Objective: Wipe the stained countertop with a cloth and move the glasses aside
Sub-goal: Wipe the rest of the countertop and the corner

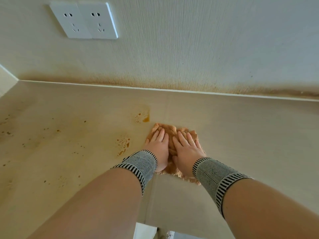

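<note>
Your forearms, in striped wrist sleeves (138, 165), lead to your left hand (159, 149) and right hand (186, 149), pressed flat, fingers spread, on the orange cloth (170, 131). Orange stains (144, 116) lie left on the countertop (241, 135); a loaded cloth could smear them. No glasses show.

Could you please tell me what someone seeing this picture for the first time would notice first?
Most striking are the left hand and right hand, side by side at the centre, pressed flat on a tan cloth on the pale countertop. To their left lie orange-brown stains, with smaller specks spreading toward the left edge. Up on the wall, top left, sits a white double socket.
</note>
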A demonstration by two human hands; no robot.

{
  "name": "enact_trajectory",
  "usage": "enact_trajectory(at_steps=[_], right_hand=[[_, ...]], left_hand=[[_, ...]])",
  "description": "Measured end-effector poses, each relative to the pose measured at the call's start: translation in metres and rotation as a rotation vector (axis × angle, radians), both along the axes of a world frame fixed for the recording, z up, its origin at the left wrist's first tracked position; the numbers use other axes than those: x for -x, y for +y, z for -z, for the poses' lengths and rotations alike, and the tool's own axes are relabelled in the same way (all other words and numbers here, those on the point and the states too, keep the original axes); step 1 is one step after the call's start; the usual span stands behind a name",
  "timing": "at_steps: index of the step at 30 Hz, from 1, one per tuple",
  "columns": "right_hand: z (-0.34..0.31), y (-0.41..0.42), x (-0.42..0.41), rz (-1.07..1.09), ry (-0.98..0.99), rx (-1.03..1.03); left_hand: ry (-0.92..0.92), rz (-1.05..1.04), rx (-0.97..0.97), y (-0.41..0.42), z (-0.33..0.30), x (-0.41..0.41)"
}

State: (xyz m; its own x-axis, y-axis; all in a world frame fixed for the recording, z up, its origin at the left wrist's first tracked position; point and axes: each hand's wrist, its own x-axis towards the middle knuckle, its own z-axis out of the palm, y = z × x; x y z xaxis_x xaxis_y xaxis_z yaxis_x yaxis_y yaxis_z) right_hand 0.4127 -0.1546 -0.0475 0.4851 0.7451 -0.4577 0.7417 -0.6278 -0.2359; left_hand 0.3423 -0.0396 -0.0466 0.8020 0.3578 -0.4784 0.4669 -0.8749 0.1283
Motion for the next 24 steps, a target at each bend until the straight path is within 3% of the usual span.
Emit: enact_trajectory(at_steps=[16, 24], right_hand=[[0.009, 0.088, -0.119, 0.160, -0.066, -0.036], [0.006, 0.086, -0.107, 0.187, -0.056, -0.004]], left_hand=[[-0.033, 0.078, 0.032, 0.096, 0.005, -0.134], [-0.012, 0.072, 0.013, 0.085, 0.002, -0.118]])
